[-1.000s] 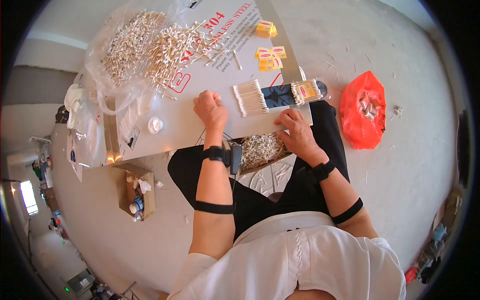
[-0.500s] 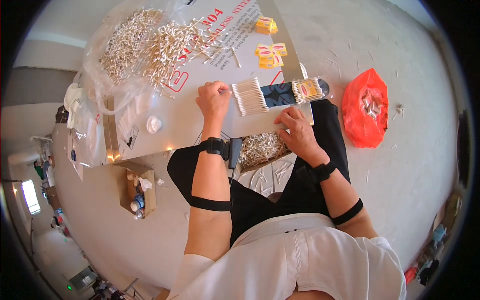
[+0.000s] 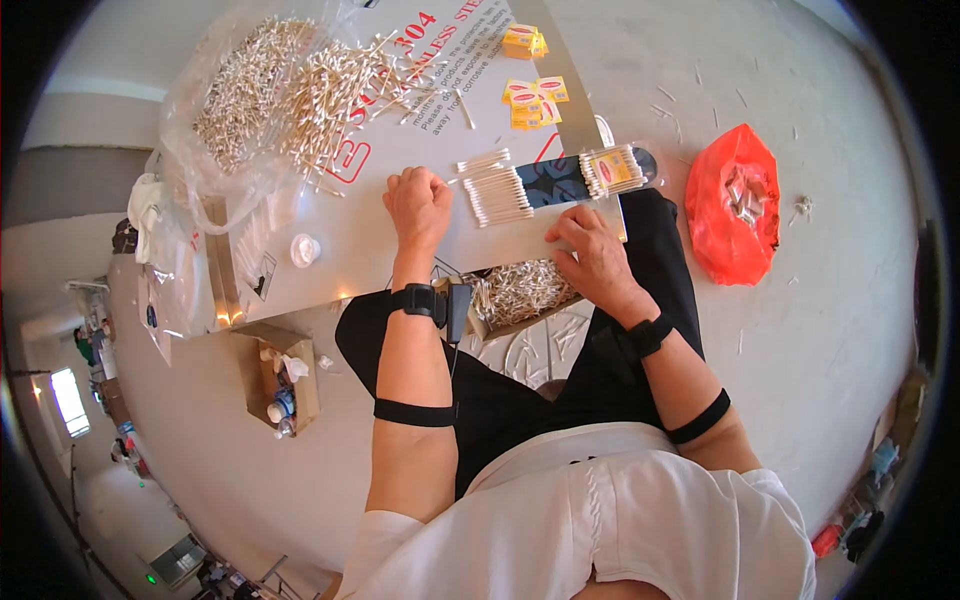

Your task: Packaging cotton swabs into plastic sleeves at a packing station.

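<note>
My left hand (image 3: 417, 207) is closed, fingers curled, at the left end of a row of white cotton swabs (image 3: 498, 195). A pale swab tip shows beside its fingertips; what they grip is hidden. Several swabs (image 3: 484, 160) at the row's far side stick out further left than the others. The row lies against a dark patterned strip (image 3: 556, 181). At that strip's right end sits a bundle of swabs with a yellow label card (image 3: 613, 168). My right hand (image 3: 592, 255) hovers at the table's near edge, fingers bent and apart, holding nothing.
Loose swabs (image 3: 335, 95) spill from a clear plastic bag (image 3: 195, 130) at the far left. Yellow cards (image 3: 537, 103) lie at the far right of the metal table (image 3: 385, 258). An open box of swabs (image 3: 525, 292) sits below its near edge. A red bag (image 3: 722, 240) stands on the floor.
Several swabs now lie at the far side of the row, offset to the left. My left hand has drawn slightly left and its fingers are more curled. My right hand has hardly moved.
</note>
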`<state>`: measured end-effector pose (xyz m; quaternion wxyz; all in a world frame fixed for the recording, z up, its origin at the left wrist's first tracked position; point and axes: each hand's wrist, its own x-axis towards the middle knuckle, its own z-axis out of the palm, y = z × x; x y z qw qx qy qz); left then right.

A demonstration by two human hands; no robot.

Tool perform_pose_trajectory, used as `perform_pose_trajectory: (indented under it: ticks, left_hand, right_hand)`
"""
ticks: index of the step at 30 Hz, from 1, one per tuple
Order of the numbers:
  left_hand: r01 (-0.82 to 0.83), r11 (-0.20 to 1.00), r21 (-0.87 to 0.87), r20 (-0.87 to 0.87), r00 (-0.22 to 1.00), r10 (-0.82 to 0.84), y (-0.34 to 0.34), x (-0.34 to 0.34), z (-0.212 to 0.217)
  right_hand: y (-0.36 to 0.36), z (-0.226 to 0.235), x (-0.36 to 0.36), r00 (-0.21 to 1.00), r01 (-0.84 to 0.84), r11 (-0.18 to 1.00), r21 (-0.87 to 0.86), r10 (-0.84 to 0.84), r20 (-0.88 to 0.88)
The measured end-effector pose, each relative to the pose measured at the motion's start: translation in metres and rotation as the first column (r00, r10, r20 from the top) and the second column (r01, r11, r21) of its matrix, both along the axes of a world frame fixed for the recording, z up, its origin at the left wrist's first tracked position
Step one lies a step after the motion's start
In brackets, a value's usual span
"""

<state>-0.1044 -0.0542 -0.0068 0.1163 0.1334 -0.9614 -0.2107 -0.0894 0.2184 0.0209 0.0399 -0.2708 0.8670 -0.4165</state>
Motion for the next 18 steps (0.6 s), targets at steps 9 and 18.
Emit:
perform_pose_trajectory:
  ticks: [9,18]
  left_hand:
    - [-0.025,0.894,0.447,-0.157,0.982,0.106,-0.009,0.012,0.006]
    - [0.16,0.131,0.978,-0.193,0.934,0.3,0.004,0.019,0.036]
  right_hand:
    - [-0.002,0.001,0.001,1.0,0.004,1.0,0.01,-0.004,-0.004]
    - [0.0,0.0,0.001,1.0,0.02,1.0,-0.014,-0.02,0.012]
